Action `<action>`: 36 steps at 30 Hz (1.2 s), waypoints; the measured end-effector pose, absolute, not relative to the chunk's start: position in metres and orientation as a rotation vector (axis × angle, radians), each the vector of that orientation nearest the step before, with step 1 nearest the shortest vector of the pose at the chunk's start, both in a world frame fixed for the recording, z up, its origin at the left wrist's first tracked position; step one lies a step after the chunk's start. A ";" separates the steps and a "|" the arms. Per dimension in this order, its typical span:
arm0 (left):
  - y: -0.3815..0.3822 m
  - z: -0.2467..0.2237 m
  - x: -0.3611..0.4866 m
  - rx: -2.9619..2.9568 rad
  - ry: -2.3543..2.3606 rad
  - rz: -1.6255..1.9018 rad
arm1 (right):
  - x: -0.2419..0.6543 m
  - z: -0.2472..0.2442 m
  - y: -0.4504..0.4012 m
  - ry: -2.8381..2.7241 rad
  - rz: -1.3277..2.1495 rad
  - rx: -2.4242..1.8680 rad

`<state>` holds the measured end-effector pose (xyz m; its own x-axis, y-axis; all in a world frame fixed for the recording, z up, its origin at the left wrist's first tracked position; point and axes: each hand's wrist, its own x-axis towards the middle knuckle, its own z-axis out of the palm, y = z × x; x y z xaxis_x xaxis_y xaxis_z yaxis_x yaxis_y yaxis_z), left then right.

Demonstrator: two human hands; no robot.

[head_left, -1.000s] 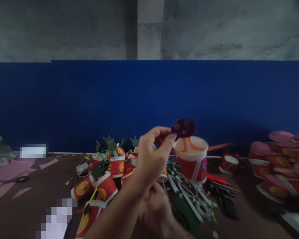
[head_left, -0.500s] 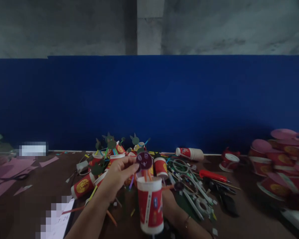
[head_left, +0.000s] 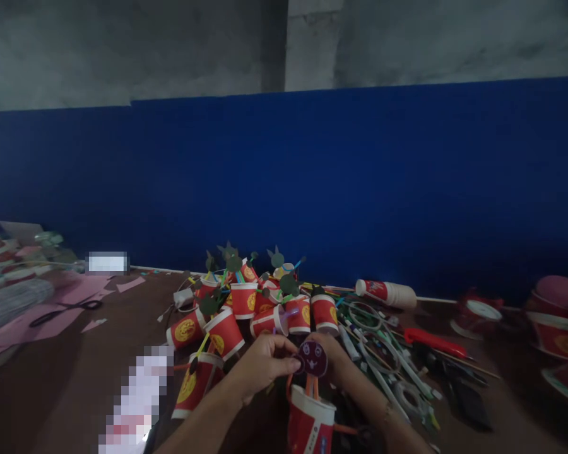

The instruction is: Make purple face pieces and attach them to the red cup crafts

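A red and white paper cup (head_left: pixel 311 421) is low in the middle of the head view, its lower part cut off by the frame. Orange straws rise from it to a dark purple disc (head_left: pixel 313 359) with a face drawn on it. My left hand (head_left: pixel 267 364) pinches a small dark round piece at the disc's left edge. Behind the disc's right side is my right hand (head_left: pixel 335 358), its fingertips mostly hidden. Another orange straw sticks out of the cup's right side.
Several red cups (head_left: pixel 243 299) with straws and dark green shapes are heaped behind my hands. To the right lie straws, tape, a red-handled tool (head_left: pixel 434 342) and stacked cups (head_left: pixel 385 293). Pink paper (head_left: pixel 59 318) with black scissors (head_left: pixel 66 310) lies left; more cups stand far right.
The view has turned left. The cup with the disc is lower, and my right hand has moved up from beside the cup to behind the disc.
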<state>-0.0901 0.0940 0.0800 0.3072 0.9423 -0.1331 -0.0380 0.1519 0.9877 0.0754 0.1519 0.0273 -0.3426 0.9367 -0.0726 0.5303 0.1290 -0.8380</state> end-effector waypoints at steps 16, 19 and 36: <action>0.099 0.073 -0.056 1.902 1.480 1.138 | 0.108 0.080 0.147 -1.622 1.085 -1.173; 0.099 0.070 -0.035 1.581 1.331 1.290 | 0.110 0.084 0.145 -1.710 1.036 -1.120; 0.115 0.070 -0.034 1.258 1.142 1.412 | 0.146 0.102 0.140 -2.055 0.484 -1.496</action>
